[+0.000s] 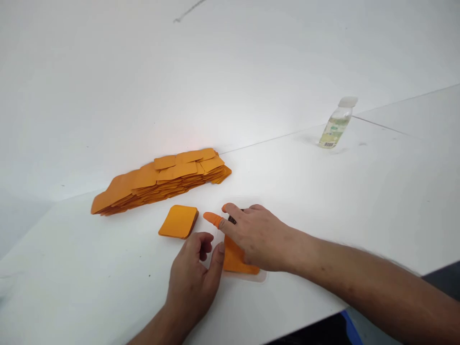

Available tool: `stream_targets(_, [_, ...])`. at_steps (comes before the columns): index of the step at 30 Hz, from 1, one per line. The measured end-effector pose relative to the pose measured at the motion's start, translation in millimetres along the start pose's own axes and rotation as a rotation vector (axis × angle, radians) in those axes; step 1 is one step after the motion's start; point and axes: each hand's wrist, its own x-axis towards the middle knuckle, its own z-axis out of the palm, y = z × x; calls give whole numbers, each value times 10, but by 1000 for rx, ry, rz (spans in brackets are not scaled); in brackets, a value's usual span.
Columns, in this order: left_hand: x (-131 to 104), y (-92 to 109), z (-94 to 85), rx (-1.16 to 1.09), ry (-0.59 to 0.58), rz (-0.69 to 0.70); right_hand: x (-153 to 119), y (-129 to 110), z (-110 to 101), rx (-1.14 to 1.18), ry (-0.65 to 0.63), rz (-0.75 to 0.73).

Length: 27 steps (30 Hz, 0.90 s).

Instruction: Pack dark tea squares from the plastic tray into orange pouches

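My right hand [255, 235], with orange covers on two fingertips, reaches over a shallow translucent tray [263, 277]. An orange sheet [239, 258] lies in the tray, partly under this hand, and a small dark patterned thing [232, 219] shows between its fingers. The fingers are spread; whether they grip anything is hidden. My left hand [196, 273] is beside the tray's left edge, fingers curled and thumb apart, holding nothing visible. Just beyond it lies a small stack of orange squares [179, 221] with rounded corners.
A long overlapping pile of orange pieces [161, 179] lies at the back left against the white wall. At the back right stands a clear bottle [336, 127] with a white cap and pale yellow liquid. The white table's front edge [305, 326] runs below my right forearm.
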Motion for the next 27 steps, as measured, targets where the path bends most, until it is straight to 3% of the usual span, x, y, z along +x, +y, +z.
stream_targets(8, [-22, -10, 59, -47, 19, 34, 66, -66, -116, 51, -130, 51])
stream_targets(11, [-44, -42, 41, -70, 48, 21, -1, 95, -253, 368, -104, 110])
stream_targets(14, [-18, -36, -75, -111, 72, -10, -133, 326, -381, 795, 111, 166])
stream_targets(16, [54, 12, -192, -210, 6, -73, -215, 421, -424, 1035, 276, 231])
stream_targets(18, [168, 96, -300, -397, -152, -152, -269, 433, -420, 1197, 392, 285])
stream_targets(22, [402, 289, -362, -750, -476, -158, -310, 326, -337, 1312, 465, 314])
stream_targets(24, [470, 339, -317, -828, -505, -157, -326, 293, -298, 1345, 472, 319])
stream_targets(27, [510, 341, -237, -810, -453, -206, -346, 289, -245, 1408, 472, 312])
